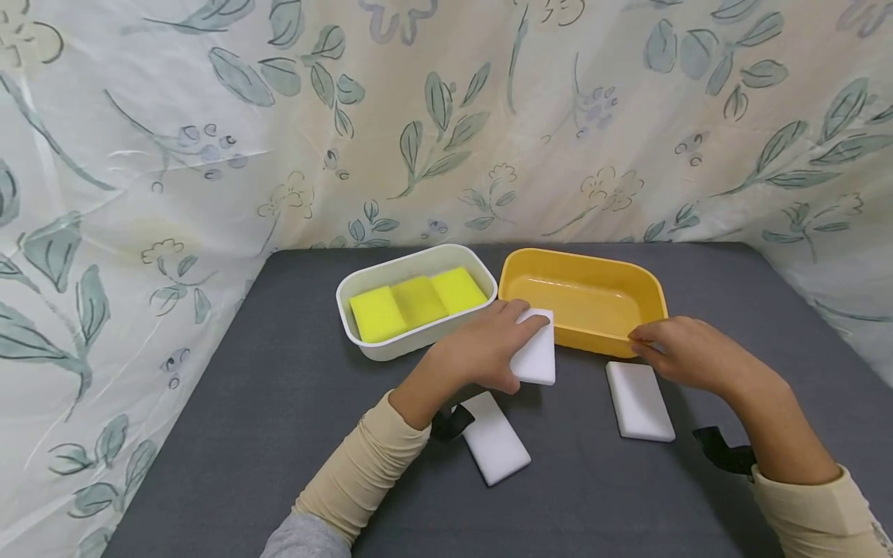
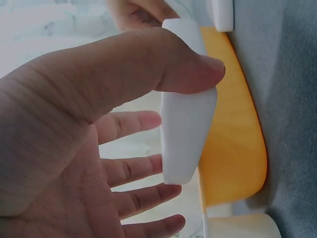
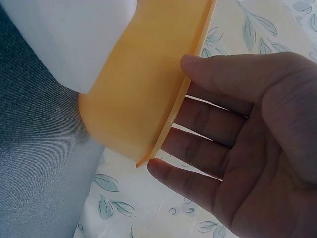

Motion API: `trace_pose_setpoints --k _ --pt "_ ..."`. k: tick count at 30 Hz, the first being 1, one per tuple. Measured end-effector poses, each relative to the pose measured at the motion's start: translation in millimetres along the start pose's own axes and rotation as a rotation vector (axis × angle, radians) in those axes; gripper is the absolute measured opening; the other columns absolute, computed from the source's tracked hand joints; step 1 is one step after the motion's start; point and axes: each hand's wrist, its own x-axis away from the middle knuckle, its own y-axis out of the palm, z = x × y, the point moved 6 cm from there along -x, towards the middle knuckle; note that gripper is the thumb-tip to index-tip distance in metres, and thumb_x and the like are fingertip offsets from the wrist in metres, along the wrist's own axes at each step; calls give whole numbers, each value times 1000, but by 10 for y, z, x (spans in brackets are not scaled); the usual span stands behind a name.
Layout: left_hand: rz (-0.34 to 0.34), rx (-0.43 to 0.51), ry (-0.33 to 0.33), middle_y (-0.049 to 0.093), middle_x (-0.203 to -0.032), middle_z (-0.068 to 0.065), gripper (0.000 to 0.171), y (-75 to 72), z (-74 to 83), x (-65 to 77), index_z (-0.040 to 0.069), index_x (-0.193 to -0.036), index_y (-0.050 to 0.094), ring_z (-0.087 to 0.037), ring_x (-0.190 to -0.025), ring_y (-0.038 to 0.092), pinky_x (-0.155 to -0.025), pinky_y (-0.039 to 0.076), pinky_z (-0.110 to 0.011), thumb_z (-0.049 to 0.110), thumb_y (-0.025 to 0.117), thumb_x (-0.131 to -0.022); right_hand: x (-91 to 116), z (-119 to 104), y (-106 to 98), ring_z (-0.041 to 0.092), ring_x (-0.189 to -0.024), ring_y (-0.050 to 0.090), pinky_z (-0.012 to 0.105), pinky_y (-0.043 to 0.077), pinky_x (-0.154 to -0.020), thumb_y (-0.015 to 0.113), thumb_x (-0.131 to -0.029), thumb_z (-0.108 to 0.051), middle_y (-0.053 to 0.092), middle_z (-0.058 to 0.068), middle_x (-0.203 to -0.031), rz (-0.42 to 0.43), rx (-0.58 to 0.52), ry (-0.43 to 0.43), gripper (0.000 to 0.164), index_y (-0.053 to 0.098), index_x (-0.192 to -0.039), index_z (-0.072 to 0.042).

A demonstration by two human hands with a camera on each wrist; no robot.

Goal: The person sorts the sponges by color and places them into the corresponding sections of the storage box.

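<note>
My left hand (image 1: pixel 481 349) pinches a white sponge block (image 1: pixel 539 356) between thumb and fingers, raised in front of the orange tray (image 1: pixel 575 339). In the left wrist view the thumb presses one face of the block (image 2: pixel 187 134), with fingertips on the other side. My right hand (image 1: pixel 698 360) grips the tray's near right rim. The right wrist view shows the thumb on the inner side of that rim (image 3: pixel 173 111) and the fingers behind it. Two more white blocks lie on the table, one below my left hand (image 1: pixel 495 440) and one by my right hand (image 1: pixel 639 403).
A white tray (image 1: pixel 384 351) stands left of the orange one, with three yellow sponges (image 1: pixel 418 302) side by side in it. Both trays rest near the back of the dark table (image 1: pixel 279 449). A leaf-patterned curtain (image 1: pixel 446 116) hangs behind and along the sides.
</note>
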Motion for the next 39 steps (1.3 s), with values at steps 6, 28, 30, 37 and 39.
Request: trace_pose_setpoints --k 6,28,30,37,39 --pt "-6 14 -1 36 -151 -7 87 -36 -25 11 19 -152 39 -22 -131 38 -107 35 -31 30 84 -79 1 -8 -4 10 -65 52 32 49 -60 73 -91 -6 71 1 -88 0 -1 4 16 74 -105 2" --pt "-100 57 -55 17 -166 -9 89 0 -77 2 21 -159 28 -24 -150 19 -119 15 -36 29 78 -86 4 -31 -28 12 -70 58 40 55 -67 74 -90 -7 73 6 -93 1 7 4 21 73 -108 4" --pt "-107 53 -60 15 -166 -9 89 2 -72 8 21 -160 27 -25 -150 18 -119 15 -36 29 77 -87 7 -32 -22 12 -70 57 40 55 -67 74 -90 -7 72 5 -93 2 9 3 21 73 -108 3" --pt "-93 46 -66 16 -166 -8 84 11 -81 25 20 -159 30 -25 -149 22 -118 20 -36 29 75 -88 16 -25 4 12 -70 57 40 55 -67 74 -90 -8 72 5 -93 2 10 6 20 73 -107 3" --pt "-83 46 -68 20 -165 -7 82 4 -82 33 20 -158 33 -24 -148 24 -118 22 -37 29 75 -88 18 -22 8 13 -70 58 41 55 -67 74 -90 -8 72 6 -93 4 11 3 20 73 -107 4"
